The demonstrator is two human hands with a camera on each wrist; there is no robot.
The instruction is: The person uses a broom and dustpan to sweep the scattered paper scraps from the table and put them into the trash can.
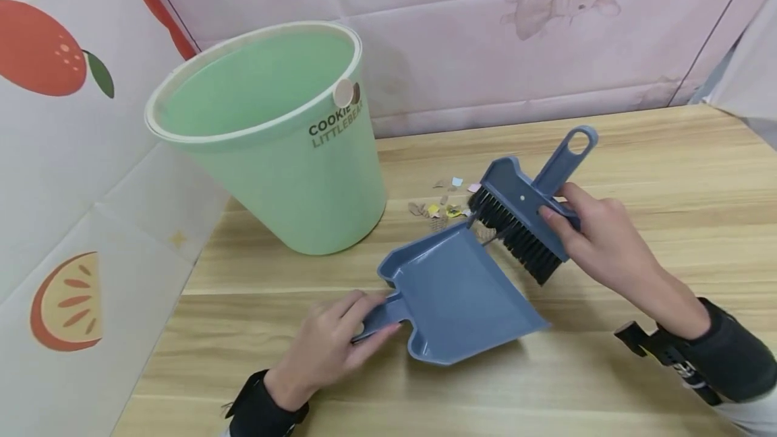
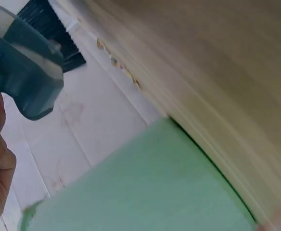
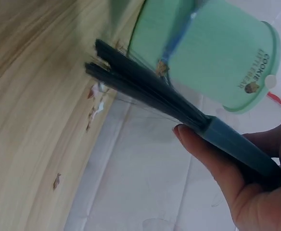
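Note:
A blue dustpan (image 1: 452,288) lies on the wooden table (image 1: 607,383), its lip toward a small heap of paper scraps (image 1: 443,204). My left hand (image 1: 330,346) grips the dustpan's handle (image 1: 379,319); that pan shows in the left wrist view as a blue shape (image 2: 27,77). My right hand (image 1: 597,238) holds a blue hand brush (image 1: 525,211) by its body, the black bristles (image 1: 516,238) hanging just over the pan's far edge beside the scraps. In the right wrist view the bristles (image 3: 140,86) point at the table, with scraps (image 3: 95,103) close below them.
A mint green bucket (image 1: 273,140) marked COOKIE LITTLEBEAR stands at the back left, close to the dustpan; it fills the left wrist view's lower part (image 2: 145,187). Patterned fabric walls (image 1: 516,25) close the back and left sides.

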